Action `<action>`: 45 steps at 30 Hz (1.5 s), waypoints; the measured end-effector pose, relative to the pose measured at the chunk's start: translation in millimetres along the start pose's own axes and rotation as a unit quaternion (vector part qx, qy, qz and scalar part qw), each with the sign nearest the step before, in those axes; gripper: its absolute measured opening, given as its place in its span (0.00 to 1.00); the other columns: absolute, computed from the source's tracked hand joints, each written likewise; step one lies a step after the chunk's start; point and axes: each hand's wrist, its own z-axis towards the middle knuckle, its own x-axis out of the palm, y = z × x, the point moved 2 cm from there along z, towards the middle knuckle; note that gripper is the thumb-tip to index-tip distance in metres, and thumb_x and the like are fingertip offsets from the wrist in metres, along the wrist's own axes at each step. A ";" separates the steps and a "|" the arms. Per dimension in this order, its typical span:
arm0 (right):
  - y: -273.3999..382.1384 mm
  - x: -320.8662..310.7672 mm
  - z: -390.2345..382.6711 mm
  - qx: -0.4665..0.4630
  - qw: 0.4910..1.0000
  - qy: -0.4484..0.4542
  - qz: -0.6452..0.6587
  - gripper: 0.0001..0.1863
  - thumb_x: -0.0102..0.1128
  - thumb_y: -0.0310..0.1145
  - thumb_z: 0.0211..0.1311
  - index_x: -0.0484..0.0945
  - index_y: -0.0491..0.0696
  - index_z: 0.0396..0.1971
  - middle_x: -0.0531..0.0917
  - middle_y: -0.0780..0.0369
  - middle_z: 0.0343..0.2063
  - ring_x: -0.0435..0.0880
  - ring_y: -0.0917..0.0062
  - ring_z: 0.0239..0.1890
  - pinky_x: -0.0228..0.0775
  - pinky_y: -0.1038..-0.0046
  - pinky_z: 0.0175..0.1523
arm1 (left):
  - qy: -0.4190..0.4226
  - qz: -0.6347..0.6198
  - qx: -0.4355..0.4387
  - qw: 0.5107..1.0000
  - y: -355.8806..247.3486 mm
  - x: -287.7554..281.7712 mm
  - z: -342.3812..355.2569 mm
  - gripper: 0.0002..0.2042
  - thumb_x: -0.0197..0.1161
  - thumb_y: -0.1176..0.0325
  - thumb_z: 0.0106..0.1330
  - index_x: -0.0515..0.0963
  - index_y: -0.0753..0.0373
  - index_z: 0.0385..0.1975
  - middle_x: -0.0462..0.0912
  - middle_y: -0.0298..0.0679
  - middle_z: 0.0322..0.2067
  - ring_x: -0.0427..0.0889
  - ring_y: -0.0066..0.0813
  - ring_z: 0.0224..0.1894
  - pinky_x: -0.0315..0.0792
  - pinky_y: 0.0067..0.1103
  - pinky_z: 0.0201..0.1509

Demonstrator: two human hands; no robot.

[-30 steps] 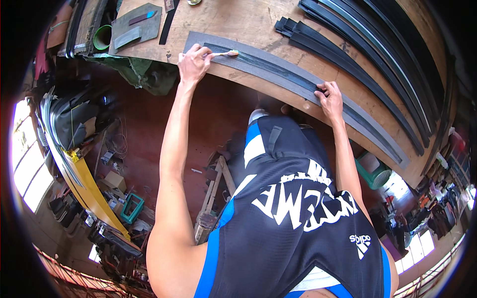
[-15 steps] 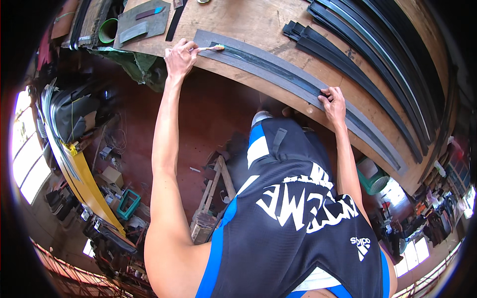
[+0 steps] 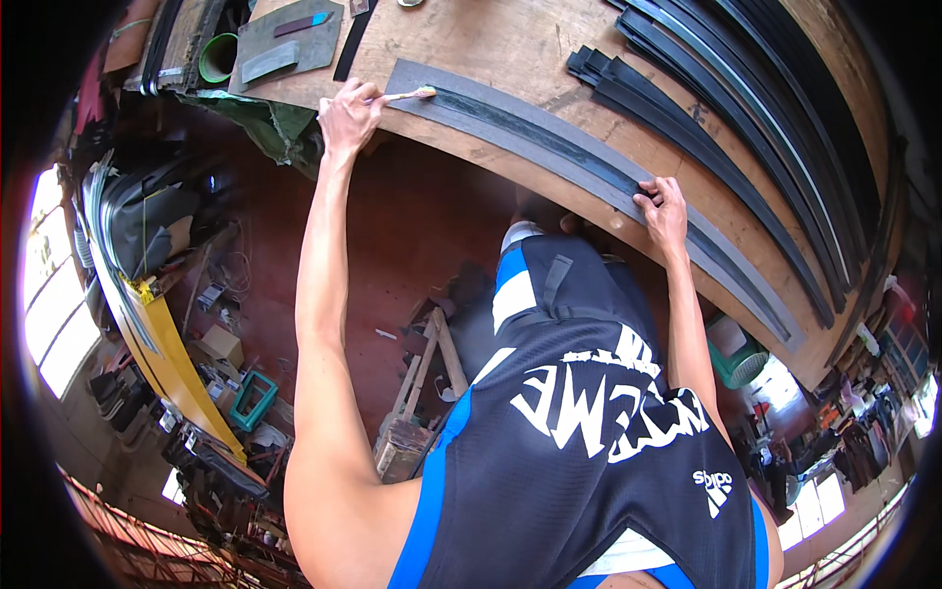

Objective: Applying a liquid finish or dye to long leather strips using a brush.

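My left hand (image 3: 350, 118) is closed round the handle of a toothbrush (image 3: 407, 94). Its bristle head touches the dark middle band of a long grey strip (image 3: 549, 128), close to the strip's left end. Part of that band looks shiny, as if wet. Farther right along the same strip is my right hand (image 3: 667, 214), its fingers bent and gripping the strip at its near edge; the thumb and fingertips lie on the dark band. The strip lies flat on a wooden table (image 3: 491, 49), along the near edge.
Black strips (image 3: 677, 123) lie stacked on the table's right side. At the far left are a grey plate (image 3: 294, 44) bearing a blue-tipped blade-like tool (image 3: 302, 24), and a green round container (image 3: 218, 59). A wooden stand (image 3: 417, 383) is on the floor below.
My left hand has shifted slightly left, drawing the toothbrush head toward the strip's left end. The right hand has stayed almost in place on the strip.
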 end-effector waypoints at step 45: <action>0.8 0.1 0.4 0.009 1.000 0.009 0.002 0.11 0.68 0.26 0.50 0.81 0.44 0.35 0.77 0.61 0.31 0.77 0.73 0.28 0.70 0.71 0.37 | -0.068 -0.160 -0.094 0.980 -101.1 49.2 -73.9 0.05 0.65 0.62 0.60 0.79 0.54 0.27 0.78 0.35 0.31 0.82 0.42 0.31 0.73 0.36 0.31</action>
